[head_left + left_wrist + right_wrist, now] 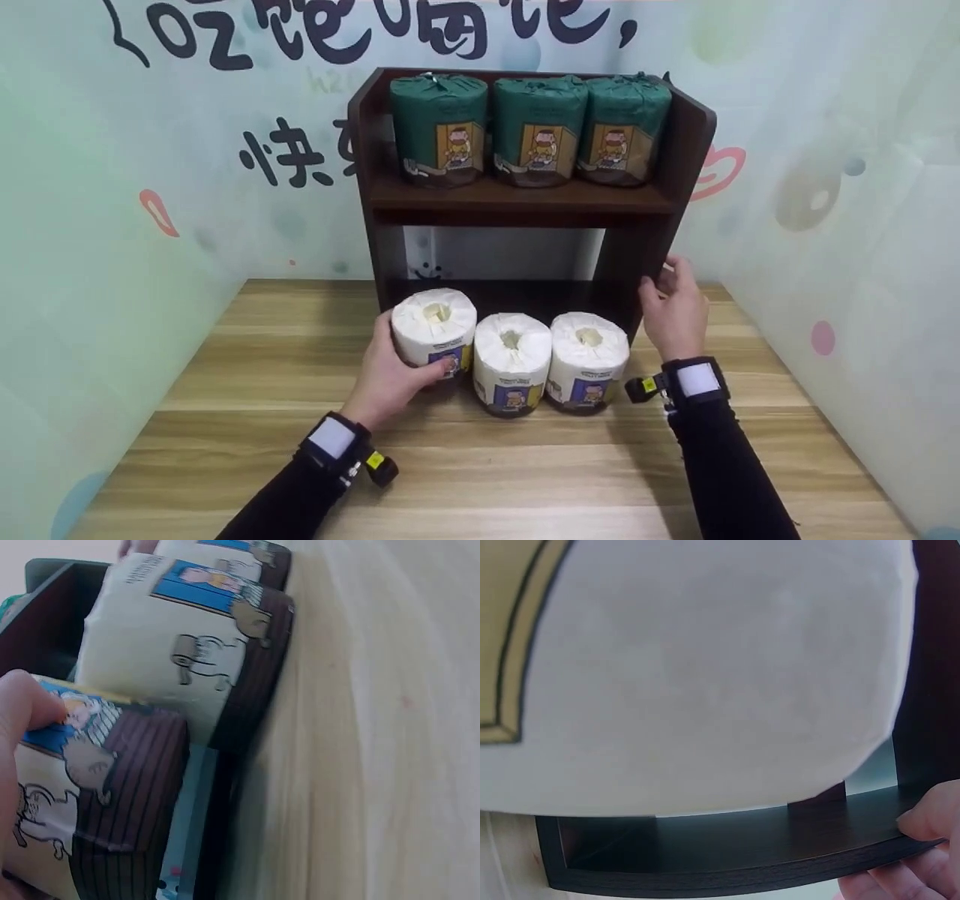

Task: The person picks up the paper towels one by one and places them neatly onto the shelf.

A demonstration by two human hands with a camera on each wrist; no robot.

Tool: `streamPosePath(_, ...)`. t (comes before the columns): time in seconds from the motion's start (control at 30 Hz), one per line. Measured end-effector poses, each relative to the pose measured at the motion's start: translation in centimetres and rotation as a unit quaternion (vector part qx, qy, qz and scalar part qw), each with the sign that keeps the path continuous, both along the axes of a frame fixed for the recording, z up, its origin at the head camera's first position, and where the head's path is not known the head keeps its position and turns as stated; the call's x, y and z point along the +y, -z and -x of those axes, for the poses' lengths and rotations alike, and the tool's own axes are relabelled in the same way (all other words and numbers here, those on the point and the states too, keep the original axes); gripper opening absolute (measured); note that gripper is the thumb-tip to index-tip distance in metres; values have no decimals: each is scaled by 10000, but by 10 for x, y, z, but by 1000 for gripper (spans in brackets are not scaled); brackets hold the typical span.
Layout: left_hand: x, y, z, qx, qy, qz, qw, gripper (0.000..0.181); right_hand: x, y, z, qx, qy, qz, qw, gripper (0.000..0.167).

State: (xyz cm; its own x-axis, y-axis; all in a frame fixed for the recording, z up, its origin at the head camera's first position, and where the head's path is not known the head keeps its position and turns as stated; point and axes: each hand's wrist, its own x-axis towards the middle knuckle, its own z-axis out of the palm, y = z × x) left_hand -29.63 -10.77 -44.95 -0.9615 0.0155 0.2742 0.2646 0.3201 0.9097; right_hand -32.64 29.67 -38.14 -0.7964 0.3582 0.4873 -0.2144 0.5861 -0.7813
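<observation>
A white paper-wrapped toilet roll (433,330) is in my left hand (390,379), thumb across its printed front and the other fingers mostly hidden behind it. Seen from the left wrist, its brown base (127,802) sits higher than the neighbouring roll's. Two more white rolls, a middle one (512,364) and a right one (589,360), stand upright on the table before the dark wooden shelf (525,204). My right hand (676,311) holds the shelf's right side panel, its thumb (930,814) on one face and fingers behind.
Three green-wrapped rolls, left (439,131), middle (540,131) and right (626,131), stand in a row on the upper shelf. Beneath is the lower compartment (510,255), partly hidden by the white rolls. Printed fabric walls (97,225) enclose the wooden table (480,480).
</observation>
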Motion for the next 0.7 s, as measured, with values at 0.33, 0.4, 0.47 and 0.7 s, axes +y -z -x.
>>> streamPosePath(0.33, 12, 10, 11, 184, -451, 599, 9970, 109, 1, 2, 0, 125, 37, -46, 9999, 40)
streamPosePath(0.4, 13, 11, 11, 253, -479, 701, 9961, 111, 1, 1, 0, 163, 58, -59, 9998, 39)
streamPosePath(0.47, 14, 11, 10, 263, -509, 780, 9953, 114, 1, 1, 0, 166, 58, -54, 9998, 39)
streamPosePath(0.7, 15, 12, 6, 215, -776, 680, 9944, 116, -1, 1, 1, 99, 9, -79, 9999, 41)
